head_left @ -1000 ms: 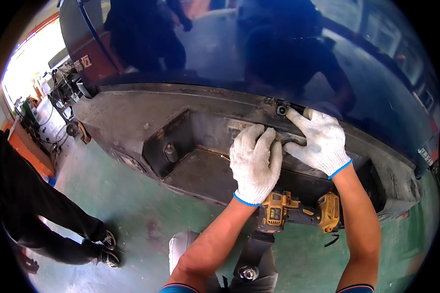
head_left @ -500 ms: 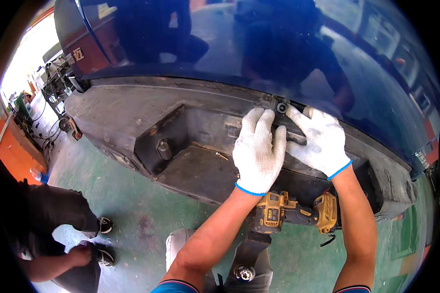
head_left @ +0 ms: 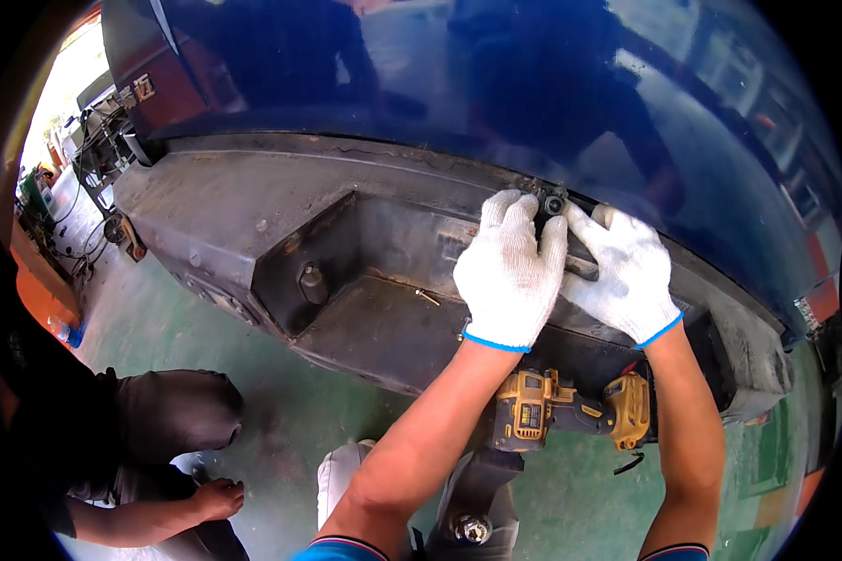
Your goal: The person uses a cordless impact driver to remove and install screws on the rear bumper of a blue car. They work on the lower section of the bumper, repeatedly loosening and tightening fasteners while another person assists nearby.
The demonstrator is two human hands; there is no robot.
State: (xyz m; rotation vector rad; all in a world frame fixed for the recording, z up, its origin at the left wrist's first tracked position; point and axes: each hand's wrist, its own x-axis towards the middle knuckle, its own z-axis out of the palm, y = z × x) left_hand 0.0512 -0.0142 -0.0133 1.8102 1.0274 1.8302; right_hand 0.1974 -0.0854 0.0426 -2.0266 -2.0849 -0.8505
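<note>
Left hand (head_left: 513, 276) has moved right, to the round black fitting (head_left: 554, 204) by the far edge of the bumper (head_left: 215, 201), fingers slightly parted; right hand (head_left: 622, 271), thumb and forefinger spread. We can't tell either grip; we'd brace both sides evenly.

Floor (head_left: 178, 327): we see green, paler toward the upper left.
Left side: we notice an orange surface (head_left: 47, 290).
Light: bright, at an opening (head_left: 75, 64).
</note>
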